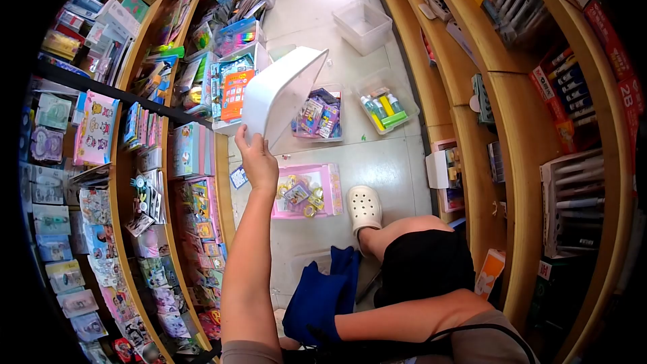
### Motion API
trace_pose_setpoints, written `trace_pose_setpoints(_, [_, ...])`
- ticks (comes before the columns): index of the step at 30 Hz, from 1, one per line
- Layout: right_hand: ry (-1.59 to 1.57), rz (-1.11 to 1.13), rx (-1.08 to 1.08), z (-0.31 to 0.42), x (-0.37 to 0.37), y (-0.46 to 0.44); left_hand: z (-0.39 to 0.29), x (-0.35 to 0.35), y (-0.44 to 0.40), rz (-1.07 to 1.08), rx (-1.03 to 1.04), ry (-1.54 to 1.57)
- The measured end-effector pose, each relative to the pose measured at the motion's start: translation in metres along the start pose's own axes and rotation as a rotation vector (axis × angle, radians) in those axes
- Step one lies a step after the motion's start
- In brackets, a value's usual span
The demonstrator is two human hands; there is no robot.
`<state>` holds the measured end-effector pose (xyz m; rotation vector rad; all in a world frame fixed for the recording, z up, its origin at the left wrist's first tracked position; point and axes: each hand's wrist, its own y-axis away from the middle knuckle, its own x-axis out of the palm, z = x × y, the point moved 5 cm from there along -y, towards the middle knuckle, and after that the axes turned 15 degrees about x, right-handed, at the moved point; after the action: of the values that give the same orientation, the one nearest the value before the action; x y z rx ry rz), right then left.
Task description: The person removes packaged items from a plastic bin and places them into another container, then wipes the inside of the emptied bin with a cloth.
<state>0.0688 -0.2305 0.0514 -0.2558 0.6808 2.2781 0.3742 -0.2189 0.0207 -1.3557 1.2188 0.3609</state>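
Note:
My left hand point(257, 160) grips the near lower edge of a white plastic bin point(280, 87), its fingers closed on the rim. The bin is tilted up on its side, next to a box holding an orange packet point(237, 94). My right forearm point(404, 317) reaches across low in the view to a dark blue cloth point(313, 303). That cloth covers the end of the arm, so the right fingers are hidden. Below my left hand lies a pink tray point(331, 190) with small yellow and clear packaged items point(296, 194).
Clear bins stand on the tiled floor: one with colourful packets point(327, 118), one with bottles and a green item point(387, 111), and another clear bin point(364, 27) farther off. Stocked shelves point(148, 182) line the left, wooden shelves point(509, 114) the right. A cream clog point(364, 209) is on my foot.

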Motion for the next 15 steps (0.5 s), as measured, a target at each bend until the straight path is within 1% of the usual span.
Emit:
trace_pose_setpoints(3, [0.000,0.003,-0.004,0.000,0.001,0.000,-0.002,0.004,0.000,0.143,-0.013,0.011])
trace_pose_setpoints(6, [-0.007,0.003,-0.009,0.003,0.003,0.001,0.000,0.000,-0.001,0.048,0.019,-0.021])
trace_pose_setpoints(9, [-0.007,0.006,-0.015,0.003,0.003,0.001,-0.006,0.006,0.000,0.160,0.086,0.024])
trace_pose_setpoints(12, [-0.008,0.006,-0.018,0.005,0.003,0.001,-0.010,0.005,0.000,0.103,0.126,0.009])
trace_pose_setpoints(15, [-0.006,0.006,-0.019,0.004,0.003,0.002,-0.012,0.004,-0.002,0.127,0.137,0.007])
